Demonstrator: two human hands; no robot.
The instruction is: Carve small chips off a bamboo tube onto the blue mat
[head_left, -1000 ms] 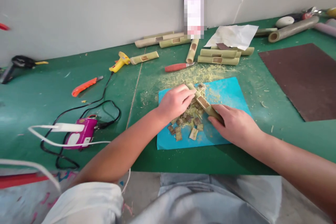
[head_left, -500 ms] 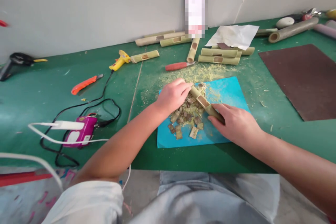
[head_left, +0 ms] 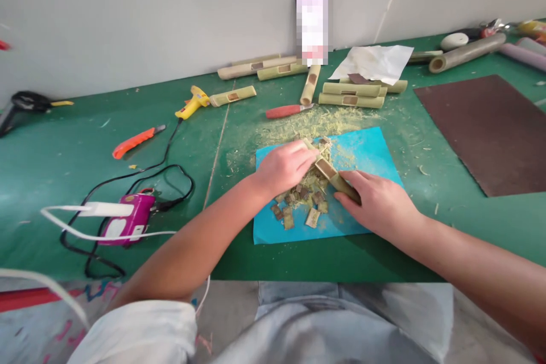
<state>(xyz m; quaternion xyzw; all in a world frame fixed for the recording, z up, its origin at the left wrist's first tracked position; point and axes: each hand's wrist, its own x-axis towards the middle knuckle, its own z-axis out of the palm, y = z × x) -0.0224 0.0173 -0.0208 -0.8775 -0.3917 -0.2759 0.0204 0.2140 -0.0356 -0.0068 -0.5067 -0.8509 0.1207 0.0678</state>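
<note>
A bamboo tube (head_left: 338, 181) with a rectangular window cut in its side slants between my two hands. My left hand (head_left: 286, 164) is closed around its far end, and the fingers hide much of that end. Around the near end, my right hand (head_left: 375, 196) is closed, thumb on one side and fingers on the other. Beneath the tube lies a blue sheet (head_left: 264, 231) bearing several cut bamboo pieces (head_left: 313, 217) and pale shavings (head_left: 324, 152).
Beyond the sheet lie a red-handled knife (head_left: 284, 111), several windowed bamboo tubes (head_left: 350, 100) and a white paper (head_left: 375, 62). To the left are an orange cutter (head_left: 134, 142), a yellow glue gun (head_left: 191, 105) and a purple power strip (head_left: 139, 217) with cords. A brown board (head_left: 490, 131) lies right.
My left hand has slid along the tube toward its window, covering more of the far end. My right hand keeps its grip. The whole view has shifted slightly.
</note>
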